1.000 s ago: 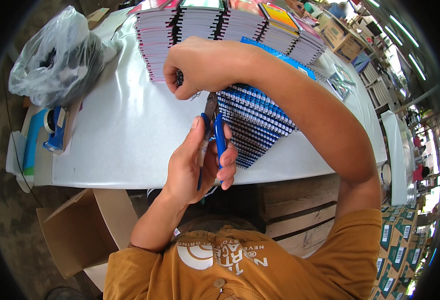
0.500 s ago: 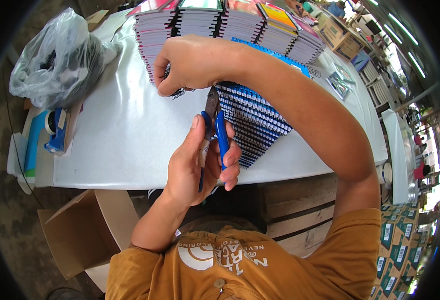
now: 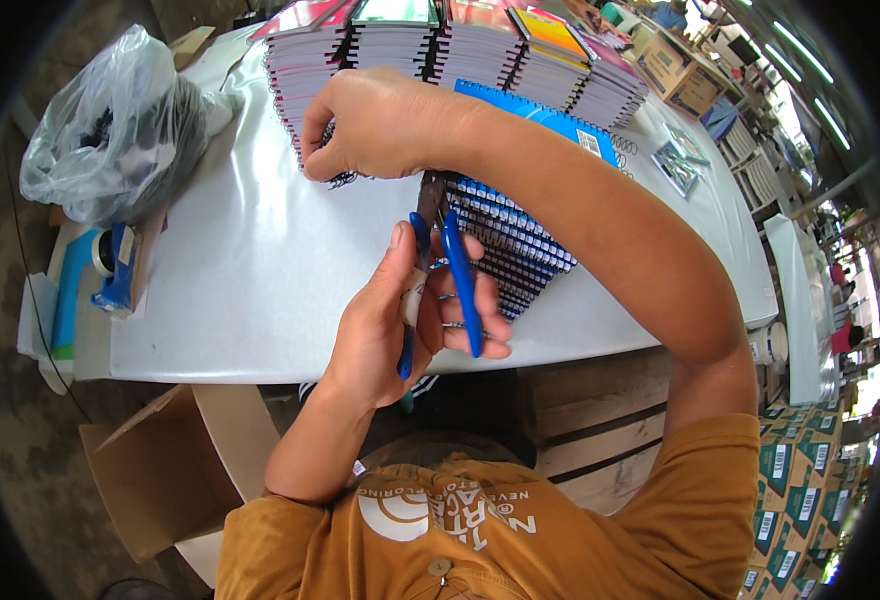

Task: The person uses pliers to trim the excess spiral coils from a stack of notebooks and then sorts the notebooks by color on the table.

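My left hand (image 3: 362, 315) grips a pair of pliers (image 3: 462, 285) with blue handles, which stand spread apart. Their dark jaws point away from me, up to the near left corner of a stack of spiral notebooks (image 3: 515, 240) with a blue top cover. My right arm reaches across over that stack. The fingers of my right hand (image 3: 380, 125) are closed on dark coiled wire (image 3: 342, 181), left of the pliers' jaws. My right hand and forearm hide part of the stack and of the wire.
Several tall piles of spiral notebooks (image 3: 390, 50) line the far side of the pale table (image 3: 210, 300). A clear plastic bag (image 3: 125, 130) and a blue tape dispenser (image 3: 115, 270) are on the left. An open cardboard box (image 3: 170, 470) stands below the near left edge; patterned cartons (image 3: 790, 500) are stacked at right.
The pliers' handles have spread wider as the fingers of my left hand loosened. My right hand has shifted slightly left with the wire.
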A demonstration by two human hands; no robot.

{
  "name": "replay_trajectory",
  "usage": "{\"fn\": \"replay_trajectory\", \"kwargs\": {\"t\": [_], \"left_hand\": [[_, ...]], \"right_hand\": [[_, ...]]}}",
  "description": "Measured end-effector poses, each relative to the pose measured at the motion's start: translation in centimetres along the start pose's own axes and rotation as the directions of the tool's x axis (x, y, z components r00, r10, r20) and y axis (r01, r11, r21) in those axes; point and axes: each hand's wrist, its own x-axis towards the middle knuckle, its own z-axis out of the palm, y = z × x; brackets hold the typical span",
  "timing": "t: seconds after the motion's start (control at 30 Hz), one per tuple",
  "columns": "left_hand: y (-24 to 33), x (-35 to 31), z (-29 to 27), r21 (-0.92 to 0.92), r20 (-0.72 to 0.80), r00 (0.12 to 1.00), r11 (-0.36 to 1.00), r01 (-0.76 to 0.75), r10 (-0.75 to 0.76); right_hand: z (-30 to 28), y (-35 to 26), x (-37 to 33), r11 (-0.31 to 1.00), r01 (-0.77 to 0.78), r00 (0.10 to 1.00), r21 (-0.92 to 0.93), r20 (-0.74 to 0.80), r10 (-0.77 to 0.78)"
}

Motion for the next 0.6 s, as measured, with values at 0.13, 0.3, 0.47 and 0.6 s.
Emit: {"fn": "replay_trajectory", "kwargs": {"t": [0.13,0.3,0.47,0.6], "left_hand": [[0.0,-0.1,1.9,0.071,-0.149,0.989,0.997,0.03,-0.019],[0.2,-0.1,-0.9,-0.133,0.152,0.988,0.991,0.015,0.006],[0.4,-1.8,-0.5,0.185,0.054,0.996,0.979,-0.084,0.075],[2.9,-2.9,-8.8,0.964,-0.261,0.778,0.2,0.176,0.572]], "right_hand": [[-0.2,-0.5,-0.3,0.998,-0.053,0.999,0.027,-0.008,0.053],[0.1,-0.8,-0.1,0.999,0.024,1.0,0.042,-0.018,-0.024],[-0.7,0.1,-0.4,0.974,0.205,0.949,0.093,-0.262,-0.174],[-2.4,-2.8,-3.6,0.895,0.404,0.828,0.186,-0.49,-0.272]]}}
